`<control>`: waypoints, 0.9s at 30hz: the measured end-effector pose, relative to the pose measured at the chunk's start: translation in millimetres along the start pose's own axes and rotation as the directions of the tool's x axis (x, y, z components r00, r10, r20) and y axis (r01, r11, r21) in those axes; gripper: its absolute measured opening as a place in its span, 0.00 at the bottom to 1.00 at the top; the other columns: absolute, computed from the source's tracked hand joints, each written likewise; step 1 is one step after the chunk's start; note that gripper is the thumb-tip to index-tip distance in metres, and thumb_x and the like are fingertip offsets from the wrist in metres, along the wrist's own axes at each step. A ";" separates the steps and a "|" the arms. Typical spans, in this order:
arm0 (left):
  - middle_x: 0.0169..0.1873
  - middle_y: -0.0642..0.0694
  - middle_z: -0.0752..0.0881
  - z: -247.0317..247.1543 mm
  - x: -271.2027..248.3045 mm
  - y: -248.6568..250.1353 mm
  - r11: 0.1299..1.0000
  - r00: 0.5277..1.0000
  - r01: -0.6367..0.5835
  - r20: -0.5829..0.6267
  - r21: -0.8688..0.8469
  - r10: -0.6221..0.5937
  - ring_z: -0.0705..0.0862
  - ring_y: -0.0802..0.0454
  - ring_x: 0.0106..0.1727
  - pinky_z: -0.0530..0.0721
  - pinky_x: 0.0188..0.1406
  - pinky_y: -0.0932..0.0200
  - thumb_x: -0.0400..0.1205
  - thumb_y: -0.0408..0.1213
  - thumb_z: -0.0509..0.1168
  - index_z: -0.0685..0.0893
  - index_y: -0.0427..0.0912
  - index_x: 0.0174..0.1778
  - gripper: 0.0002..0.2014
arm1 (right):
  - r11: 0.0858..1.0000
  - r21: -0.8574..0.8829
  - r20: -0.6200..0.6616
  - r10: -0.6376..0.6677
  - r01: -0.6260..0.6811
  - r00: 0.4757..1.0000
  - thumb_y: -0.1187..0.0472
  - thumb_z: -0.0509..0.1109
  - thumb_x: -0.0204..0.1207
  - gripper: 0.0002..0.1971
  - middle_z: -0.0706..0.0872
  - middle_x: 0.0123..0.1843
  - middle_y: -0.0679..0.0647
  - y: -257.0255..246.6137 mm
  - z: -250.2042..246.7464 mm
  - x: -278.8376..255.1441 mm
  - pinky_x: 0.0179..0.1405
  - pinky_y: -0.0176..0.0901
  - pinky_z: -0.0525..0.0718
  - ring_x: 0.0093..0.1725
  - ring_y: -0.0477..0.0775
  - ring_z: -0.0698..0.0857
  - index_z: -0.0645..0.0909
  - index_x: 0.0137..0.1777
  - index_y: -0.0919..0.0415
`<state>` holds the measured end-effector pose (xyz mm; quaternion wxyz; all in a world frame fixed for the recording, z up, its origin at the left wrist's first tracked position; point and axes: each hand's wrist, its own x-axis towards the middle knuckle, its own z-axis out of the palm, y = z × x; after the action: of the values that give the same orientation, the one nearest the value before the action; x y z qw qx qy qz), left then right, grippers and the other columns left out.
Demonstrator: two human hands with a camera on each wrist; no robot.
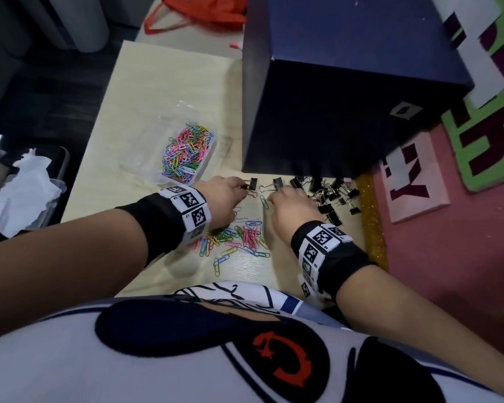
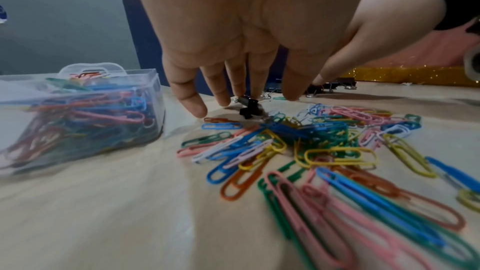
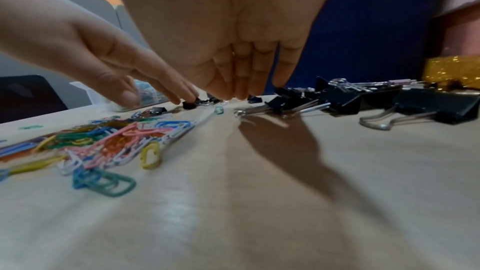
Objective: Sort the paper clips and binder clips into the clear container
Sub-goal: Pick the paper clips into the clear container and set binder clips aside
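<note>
Loose paper clips [image 1: 239, 238] lay lower centre between our wrists, box [image 1: 184, 152] upper left, while our left hand [image 1: 223, 199], nearer it, pinched a binder clip [image 1: 252, 184] and our right [image 1: 294, 203] rested straight-fingered nearby.

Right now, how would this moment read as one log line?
left hand: on binder clip | right hand: fingers down by binder clips | container: paper clips only

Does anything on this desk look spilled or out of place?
Yes. Coloured paper clips lie scattered loose on the desk between both wrists, outside the clear container. Black binder clips are strewn beside the dark blue box.
</note>
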<state>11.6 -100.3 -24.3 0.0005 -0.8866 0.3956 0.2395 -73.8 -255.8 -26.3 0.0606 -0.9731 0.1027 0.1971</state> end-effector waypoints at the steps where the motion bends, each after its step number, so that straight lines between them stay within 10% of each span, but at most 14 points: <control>1: 0.78 0.54 0.65 -0.3 -0.7 -1.0 1.000 1.000 0.003 -0.005 -0.004 -0.003 0.69 0.46 0.73 0.78 0.65 0.46 0.80 0.38 0.60 0.69 0.53 0.76 0.26 | 0.999 -0.002 0.001 -0.038 0.038 0.999 0.64 0.62 0.76 0.23 0.73 0.71 0.52 -3.6 1.3 -0.9 0.68 0.50 0.69 0.70 0.57 0.70 0.73 0.72 0.54; 8: 0.73 0.51 0.68 0.6 -13.6 -7.4 0.991 0.999 -0.035 0.020 0.131 0.032 0.69 0.45 0.71 0.75 0.65 0.42 0.82 0.41 0.58 0.74 0.54 0.71 0.20 | 0.970 0.004 0.009 -0.244 0.244 0.970 0.63 0.58 0.78 0.20 0.77 0.67 0.50 -26.1 14.5 -12.8 0.69 0.49 0.66 0.68 0.56 0.70 0.78 0.68 0.49; 21: 0.69 0.45 0.73 19.9 -43.3 -18.1 0.967 0.970 -0.242 0.003 -0.085 0.243 0.74 0.43 0.68 0.75 0.67 0.52 0.78 0.36 0.62 0.76 0.52 0.72 0.24 | 0.967 0.221 0.039 -0.137 0.125 0.990 0.70 0.62 0.76 0.21 0.74 0.63 0.52 -32.4 19.7 -8.1 0.63 0.44 0.77 0.62 0.56 0.77 0.78 0.66 0.52; 27: 0.59 0.45 0.82 3.1 -61.8 -55.5 0.979 0.979 -0.014 -0.202 -0.203 -0.028 0.82 0.44 0.59 0.80 0.57 0.52 0.80 0.35 0.60 0.83 0.49 0.61 0.15 | 0.961 0.262 -0.004 -0.096 0.094 0.995 0.73 0.60 0.74 0.25 0.73 0.67 0.52 -49.4 15.9 -7.2 0.68 0.51 0.77 0.68 0.56 0.74 0.77 0.67 0.51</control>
<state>14.0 -18.3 -11.2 -0.1300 -0.9032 0.3640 0.1867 -75.1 -204.0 -34.1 0.1984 -0.9595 0.0808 0.1830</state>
